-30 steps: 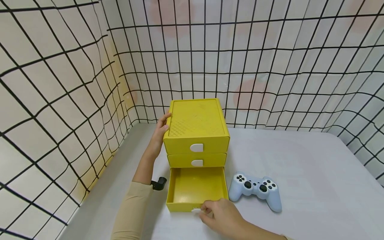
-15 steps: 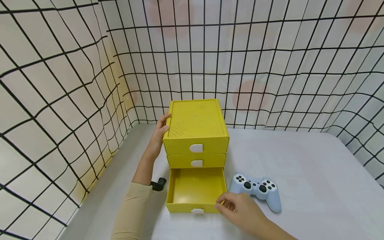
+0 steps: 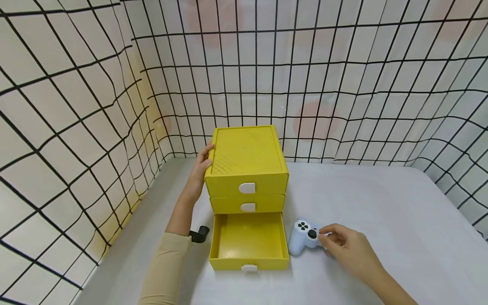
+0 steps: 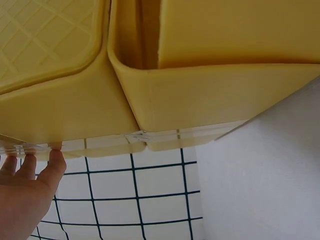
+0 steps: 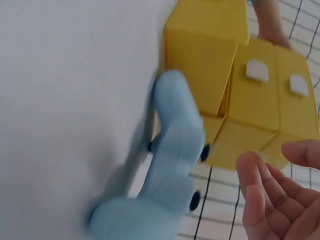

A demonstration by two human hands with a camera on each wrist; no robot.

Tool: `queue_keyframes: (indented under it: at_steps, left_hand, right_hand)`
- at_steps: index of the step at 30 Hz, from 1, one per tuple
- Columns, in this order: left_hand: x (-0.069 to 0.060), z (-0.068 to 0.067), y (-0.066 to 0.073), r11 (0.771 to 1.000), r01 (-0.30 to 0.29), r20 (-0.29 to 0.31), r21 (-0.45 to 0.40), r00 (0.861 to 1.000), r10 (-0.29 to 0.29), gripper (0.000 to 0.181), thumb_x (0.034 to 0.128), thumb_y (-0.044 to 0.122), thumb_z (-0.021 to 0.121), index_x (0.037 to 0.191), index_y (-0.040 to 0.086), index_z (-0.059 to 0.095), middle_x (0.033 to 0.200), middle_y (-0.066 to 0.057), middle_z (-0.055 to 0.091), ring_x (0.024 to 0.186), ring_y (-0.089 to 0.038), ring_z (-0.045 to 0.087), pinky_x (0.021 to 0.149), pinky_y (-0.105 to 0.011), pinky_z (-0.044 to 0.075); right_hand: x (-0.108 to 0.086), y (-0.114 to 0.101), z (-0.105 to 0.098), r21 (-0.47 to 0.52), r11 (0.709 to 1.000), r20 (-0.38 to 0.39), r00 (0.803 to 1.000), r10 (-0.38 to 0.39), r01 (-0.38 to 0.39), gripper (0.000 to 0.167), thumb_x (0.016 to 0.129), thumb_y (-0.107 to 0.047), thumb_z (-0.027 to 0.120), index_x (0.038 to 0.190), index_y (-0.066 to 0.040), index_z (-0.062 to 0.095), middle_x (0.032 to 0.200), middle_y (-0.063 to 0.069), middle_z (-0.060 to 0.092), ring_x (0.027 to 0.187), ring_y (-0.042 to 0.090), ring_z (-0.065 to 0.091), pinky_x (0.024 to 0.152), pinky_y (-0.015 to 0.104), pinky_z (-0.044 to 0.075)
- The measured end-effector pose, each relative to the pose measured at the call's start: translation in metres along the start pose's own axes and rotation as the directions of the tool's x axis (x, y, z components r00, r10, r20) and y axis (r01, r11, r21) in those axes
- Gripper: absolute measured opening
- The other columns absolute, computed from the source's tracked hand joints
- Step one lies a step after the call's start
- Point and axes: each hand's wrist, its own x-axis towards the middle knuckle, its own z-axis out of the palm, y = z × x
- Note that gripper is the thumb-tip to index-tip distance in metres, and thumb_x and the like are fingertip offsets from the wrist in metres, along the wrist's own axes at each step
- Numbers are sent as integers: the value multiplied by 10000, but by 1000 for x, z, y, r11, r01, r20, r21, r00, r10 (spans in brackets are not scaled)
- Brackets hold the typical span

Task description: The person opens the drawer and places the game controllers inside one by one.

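A yellow three-drawer storage box stands mid-table in the head view. Its bottom drawer is pulled out with nothing inside, while the two upper drawers sit closed. My left hand rests against the box's left side; in the left wrist view its fairly straight fingers touch the wall. A light blue game controller lies right of the drawer. Over the controller's right part hovers my right hand, hiding that part from the head view. The right wrist view shows thumb and fingers parted, apart from the controller.
White handles sit on the drawer fronts. A black wrist-camera piece juts from the left wrist beside the drawer. Black wire grid panels line the back and sides of the pale table.
My right hand has let go of the bottom drawer's handle and moved right and up to above the controller. The drawer stays pulled out, and my left hand keeps its place on the box.
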Motion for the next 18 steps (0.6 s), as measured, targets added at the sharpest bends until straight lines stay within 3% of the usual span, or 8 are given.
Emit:
queue_keyframes:
  at_steps: [6, 11, 18]
  left_hand:
    - [0, -1, -1, 1000, 4, -2, -5, 1000, -4, 610, 951, 384, 387, 1502, 171, 233, 1592, 9, 118, 1420, -181, 202, 1116, -477, 216]
    - [1, -1, 0, 1000, 3, -6, -7, 1000, -3, 605, 954, 381, 389, 1501, 170, 238, 1595, 15, 111, 1426, -170, 191, 1123, -467, 209]
    - [0, 1, 1, 1000, 20, -12, -17, 1000, -20, 604, 954, 364, 389, 1502, 162, 234, 1594, 4, 122, 1423, -183, 201, 1121, -465, 216]
  right_hand:
    - [7, 24, -19, -67, 997, -70, 997, 35, -40, 341, 943, -309, 636, 1165, -50, 652, 882, 3, 726, 737, 133, 678, 630, 263, 480]
    - [15, 42, -31, -90, 992, -74, 994, 82, -89, 423, 962, -337, 600, 1209, 6, 610, 915, 71, 732, 733, 161, 684, 615, 299, 460]
    - [23, 62, -37, -108, 984, -53, 990, 133, -139, 476, 972, -358, 576, 1231, 42, 579, 859, 47, 724, 744, 193, 682, 594, 327, 446]
